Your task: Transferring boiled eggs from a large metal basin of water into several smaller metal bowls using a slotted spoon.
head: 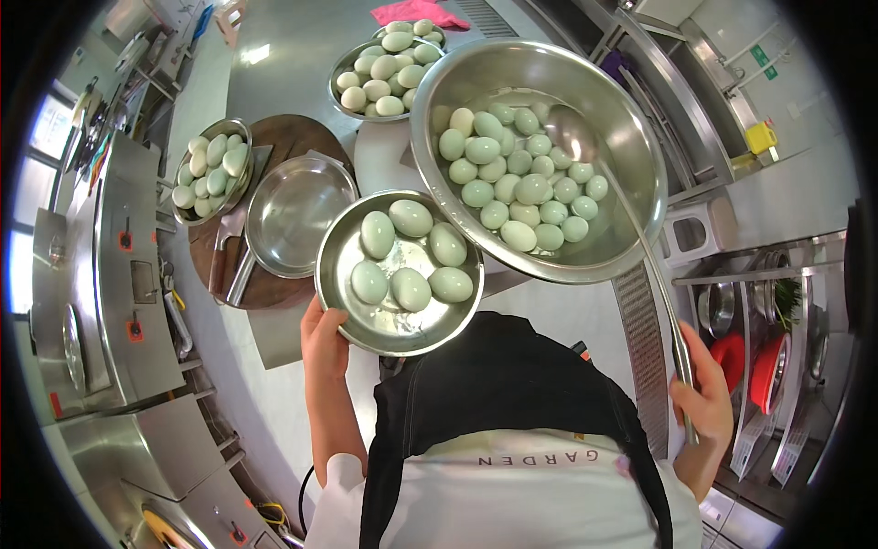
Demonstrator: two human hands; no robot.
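Note:
My left hand (328,337) grips the rim of a shallow steel bowl (401,336), which holds several pale green eggs (411,289). Around the long handle of a steel ladle (575,136), my right hand (704,388) is closed. The ladle's rounded head is inside a large steel basin (645,206), over the far right of many pale green eggs (531,189) lying in what looks like clear liquid. The small bowl sits at the basin's near left side, partly overlapping it in view.
Left, a round wooden chopping board (295,137) bears a steel saucepan (302,216), a cleaver (228,237) and a bowl of eggs (243,185). Behind are another egg-filled bowl (336,96) and a pink cloth (420,12). Steel shelving (754,278) with pans and red basins stands right.

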